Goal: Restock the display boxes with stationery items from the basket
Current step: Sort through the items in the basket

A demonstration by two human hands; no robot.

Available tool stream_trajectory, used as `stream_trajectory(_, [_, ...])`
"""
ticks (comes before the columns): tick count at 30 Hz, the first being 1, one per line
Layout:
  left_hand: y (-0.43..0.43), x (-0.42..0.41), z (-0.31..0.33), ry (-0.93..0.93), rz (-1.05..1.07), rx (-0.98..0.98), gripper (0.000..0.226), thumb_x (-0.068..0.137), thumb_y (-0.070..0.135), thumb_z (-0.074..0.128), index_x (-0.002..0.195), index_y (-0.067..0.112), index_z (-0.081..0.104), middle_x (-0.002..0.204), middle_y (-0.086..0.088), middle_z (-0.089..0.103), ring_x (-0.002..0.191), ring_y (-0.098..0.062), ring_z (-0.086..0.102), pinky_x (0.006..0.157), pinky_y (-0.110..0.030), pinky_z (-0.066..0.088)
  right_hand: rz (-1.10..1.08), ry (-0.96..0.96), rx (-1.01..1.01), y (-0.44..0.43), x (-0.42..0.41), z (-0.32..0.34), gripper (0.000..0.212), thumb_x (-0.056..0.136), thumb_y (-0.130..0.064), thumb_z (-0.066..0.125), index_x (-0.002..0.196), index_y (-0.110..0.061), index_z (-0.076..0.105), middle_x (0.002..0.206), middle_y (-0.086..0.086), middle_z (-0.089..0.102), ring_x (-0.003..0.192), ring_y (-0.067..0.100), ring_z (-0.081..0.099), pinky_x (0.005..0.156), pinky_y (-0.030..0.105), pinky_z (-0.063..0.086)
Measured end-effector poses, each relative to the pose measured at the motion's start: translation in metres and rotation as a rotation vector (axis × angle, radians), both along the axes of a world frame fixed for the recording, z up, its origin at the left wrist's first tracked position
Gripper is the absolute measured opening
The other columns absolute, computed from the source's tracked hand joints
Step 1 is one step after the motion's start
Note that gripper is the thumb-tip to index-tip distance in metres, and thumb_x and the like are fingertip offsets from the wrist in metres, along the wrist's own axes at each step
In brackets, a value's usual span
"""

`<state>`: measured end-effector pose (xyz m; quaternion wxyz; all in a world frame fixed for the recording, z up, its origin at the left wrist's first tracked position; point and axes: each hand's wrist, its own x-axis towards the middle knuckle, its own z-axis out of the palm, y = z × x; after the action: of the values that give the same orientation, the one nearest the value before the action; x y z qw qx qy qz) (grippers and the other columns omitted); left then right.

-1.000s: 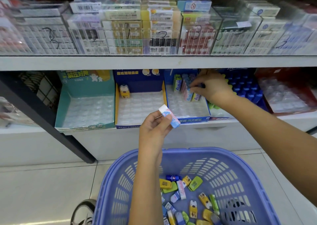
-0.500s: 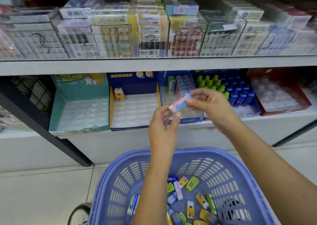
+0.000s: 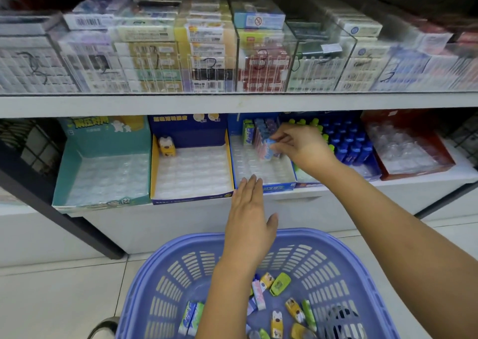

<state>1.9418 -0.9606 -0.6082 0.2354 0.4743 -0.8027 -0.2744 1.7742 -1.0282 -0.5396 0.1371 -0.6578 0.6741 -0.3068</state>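
A purple plastic basket [image 3: 344, 269] sits low in front of me with several small erasers in it, among them a pink one [image 3: 259, 298] and a green one [image 3: 280, 283]. My right hand [image 3: 301, 146] pinches a pink and blue eraser [image 3: 270, 152] over the blue display box [image 3: 266, 175], next to the row of erasers standing at its back. My left hand [image 3: 249, 219] hovers flat and empty above the basket, fingers straight, near the box's front edge.
On the same lower shelf stand a teal display box [image 3: 103, 173], a yellow-and-blue box [image 3: 191, 173] holding one yellow eraser [image 3: 167, 146], a box of blue and green bottles [image 3: 349, 144] and a red box [image 3: 408, 152]. Clear bins of stacked packs fill the upper shelf [image 3: 232, 103].
The eraser passed from my left hand to my right. My right hand carried it back into the blue box, and my left hand opened and dropped toward the basket.
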Motion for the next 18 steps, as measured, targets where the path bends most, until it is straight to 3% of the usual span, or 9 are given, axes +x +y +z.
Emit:
stream_trajectory(5, [0.000,-0.001,0.001,-0.002,-0.006,-0.001,0.072,0.095,0.029,0.052,0.152,0.017,0.009,0.160,0.005,0.001,0.146,-0.009,-0.007,0.112,-0.016,-0.006,0.013,0.081,0.067,-0.011,-0.006,0.003,0.016,0.084,-0.011,0.068,0.100,-0.006,0.067,0.094,0.004,0.068,0.080,0.010,0.057,0.066,0.007,0.037])
stream_trajectory(8, [0.000,-0.001,0.001,-0.003,-0.015,0.018,0.072,0.095,0.028,0.051,0.152,0.016,0.009,0.160,0.005,0.001,0.146,-0.009,-0.007,0.114,-0.019,-0.003,0.007,0.168,0.090,-0.016,-0.007,0.003,0.017,0.080,-0.014,0.073,0.096,-0.010,0.071,0.098,0.003,0.070,0.082,0.009,0.059,0.072,0.014,0.040])
stream_trajectory(14, [-0.002,0.000,0.000,-0.020,-0.027,0.028,0.072,0.095,0.027,0.051,0.152,0.014,0.009,0.161,0.003,0.001,0.146,-0.011,-0.007,0.116,-0.021,-0.002,0.021,0.368,0.010,-0.004,0.001,-0.005,0.021,0.084,-0.017,0.067,0.100,-0.005,0.072,0.109,0.012,0.060,0.095,0.027,0.056,0.081,0.033,0.045])
stream_trajectory(18, [-0.002,0.004,0.003,-0.031,-0.081,0.046,0.069,0.096,0.023,0.051,0.152,0.013,0.012,0.160,0.003,0.003,0.147,-0.011,-0.005,0.116,-0.021,0.001,0.081,0.519,0.095,0.012,0.010,-0.001,0.033,0.092,-0.017,0.055,0.123,-0.007,0.061,0.123,0.015,0.051,0.105,0.031,0.055,0.087,0.035,0.046])
